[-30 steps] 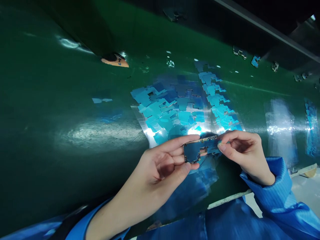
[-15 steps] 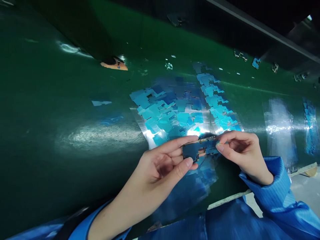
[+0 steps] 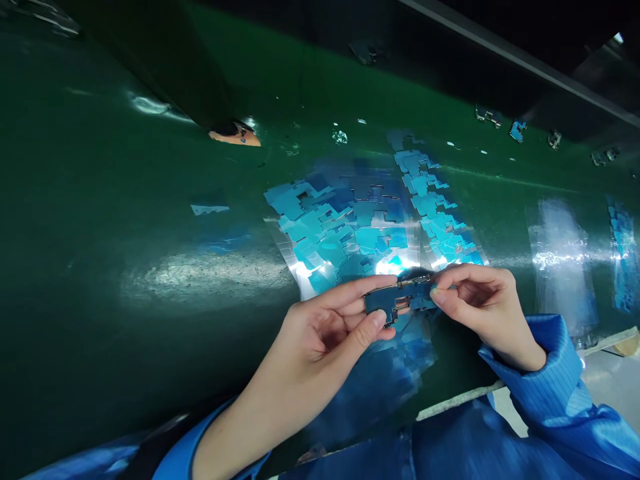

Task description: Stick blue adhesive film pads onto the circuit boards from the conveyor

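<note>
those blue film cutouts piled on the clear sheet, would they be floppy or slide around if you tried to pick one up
Probably floppy and very light: the blue film cutouts look paper-thin and lie flat, overlapping loosely. They likely slide easily, since the clear sheet beneath and the green surface are glossy. By contrast, the small circuit board looks stiff, spanning straight between the left hand and right hand.

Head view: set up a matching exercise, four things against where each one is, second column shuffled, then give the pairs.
Things:
1. small circuit board
2. blue film pieces
3. orange piece
4. bare clear sheet

Places:
A. far left on the green belt, under a dark overhang
B. pinched between the left hand and the right hand
C. on the belt, off to the right
D. spread on a shiny sheet just beyond the hands

Pairs: 1-B, 2-D, 3-A, 4-C
</note>
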